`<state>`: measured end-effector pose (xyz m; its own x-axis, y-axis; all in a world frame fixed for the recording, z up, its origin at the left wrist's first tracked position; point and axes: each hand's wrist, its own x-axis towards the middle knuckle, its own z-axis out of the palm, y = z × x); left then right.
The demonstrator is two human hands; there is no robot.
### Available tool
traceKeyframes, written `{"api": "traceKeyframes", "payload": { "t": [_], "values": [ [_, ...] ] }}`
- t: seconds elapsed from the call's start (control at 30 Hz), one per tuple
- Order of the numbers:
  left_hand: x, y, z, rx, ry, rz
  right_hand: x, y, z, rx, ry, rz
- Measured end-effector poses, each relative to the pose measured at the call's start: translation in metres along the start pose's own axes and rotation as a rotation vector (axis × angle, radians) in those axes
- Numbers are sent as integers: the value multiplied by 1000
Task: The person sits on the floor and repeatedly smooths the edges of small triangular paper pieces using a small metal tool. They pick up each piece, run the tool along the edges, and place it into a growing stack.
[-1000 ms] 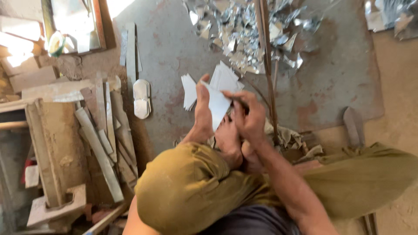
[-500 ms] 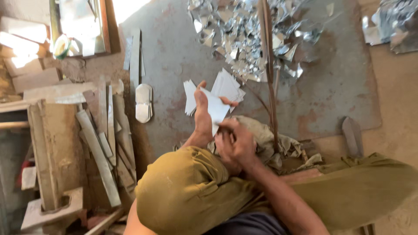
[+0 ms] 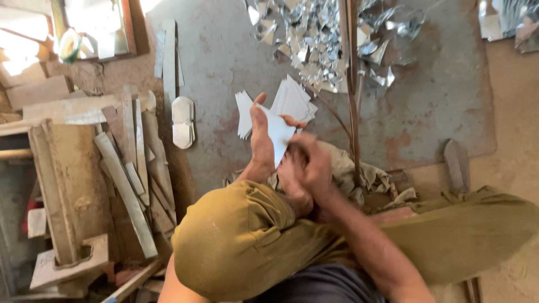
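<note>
I am looking down over my knees at a grey metal sheet (image 3: 426, 112) lying on the floor, its right edge ending against bare sandy ground and its lower edge running just past a flat dark blade (image 3: 457, 165); the bare patch of sheet on the right is giving the most open room. My left hand (image 3: 262, 140) is standing upright with its fingers (image 3: 258, 104) closed on a white cut sheet piece (image 3: 279, 132), thumb at the front, holding it raised above the sheet. My right hand (image 3: 309, 160) is pressing in just beside it at the lower edge of that piece, fingers curled tight, though I cannot tell what they are gripping. The piece is pale, flat and thin with straight angled edges, and behind it two fanned stacks of white pieces (image 3: 292, 101) are resting on the metal sheet. Farther up, a heap of shiny metal scraps (image 3: 320, 39) is crowding the top edge, and a thin upright rod (image 3: 352, 90) is standing close to my right hand, narrowing that side. To the left, leaning wooden slats (image 3: 126, 168) and a small pale oval block (image 3: 183, 120) are hemming things in, while crumpled cloth (image 3: 365, 174) is bunching under my wrists.
</note>
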<state>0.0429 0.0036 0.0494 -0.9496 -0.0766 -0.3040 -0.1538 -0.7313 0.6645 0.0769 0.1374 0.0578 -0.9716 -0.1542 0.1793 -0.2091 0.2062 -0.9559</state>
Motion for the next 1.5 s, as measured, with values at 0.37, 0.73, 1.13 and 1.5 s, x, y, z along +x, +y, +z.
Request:
{"api": "traceKeyframes", "payload": {
  "t": [0.37, 0.73, 1.13, 1.5],
  "values": [
    [2, 6, 5, 77, -17, 114, 6, 1, -17, 51, 74, 0],
    [2, 12, 15, 146, 24, 114, -6, -12, 3, -94, 36, -358],
    [3, 10, 14, 105, 20, 104, 0, 1, 1, -68, -1, 103],
    [4, 30, 6, 280, -31, -57, -23, 10, -25, 611, -15, 423]
  ]
}}
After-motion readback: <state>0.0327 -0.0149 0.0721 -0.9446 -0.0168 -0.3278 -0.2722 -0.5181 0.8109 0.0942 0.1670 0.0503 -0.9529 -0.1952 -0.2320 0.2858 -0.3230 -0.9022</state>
